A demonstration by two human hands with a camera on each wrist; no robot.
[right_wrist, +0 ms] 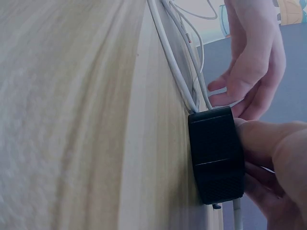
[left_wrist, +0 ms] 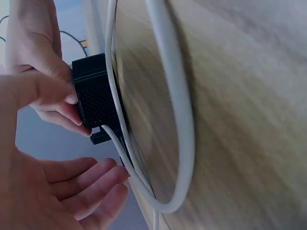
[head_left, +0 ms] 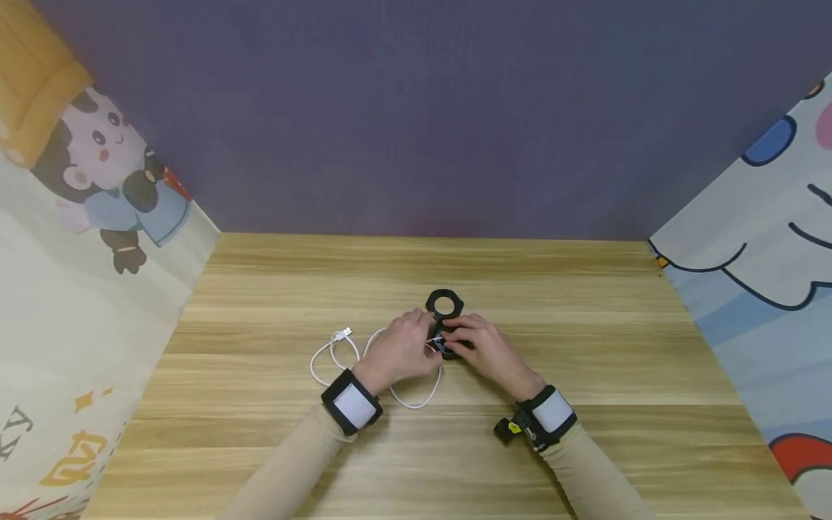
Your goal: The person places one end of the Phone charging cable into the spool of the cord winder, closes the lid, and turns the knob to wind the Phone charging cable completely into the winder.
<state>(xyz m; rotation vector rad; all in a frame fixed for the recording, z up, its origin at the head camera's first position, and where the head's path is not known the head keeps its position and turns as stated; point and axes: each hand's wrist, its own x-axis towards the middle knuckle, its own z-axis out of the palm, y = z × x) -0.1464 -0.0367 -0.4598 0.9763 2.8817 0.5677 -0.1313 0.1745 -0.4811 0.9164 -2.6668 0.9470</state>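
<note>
A small black hinged case (right_wrist: pixel 217 155), its ring-shaped lid (head_left: pixel 430 302) swung back, sits on the table between the hands. A white USB cable (left_wrist: pixel 182 120) runs into one side of the case, and a cable end leaves the opposite side in the right wrist view. My right hand (head_left: pixel 487 350) holds the case by its edge, fingertips at its open top. My left hand (head_left: pixel 404 347) is at the case's left side beside the cable. Its thumb reaches the case in the left wrist view, the other fingers loosely bent. Fingertips partly hide the inside of the case.
The cable's loose loops lie left of the case, with its USB plug (head_left: pixel 342 334) on the wooden table (head_left: pixel 552 289). A dark wall (head_left: pixel 429 115) stands behind, and printed panels flank both sides. A black wrist camera (head_left: pixel 503 431) protrudes beside the right wrist.
</note>
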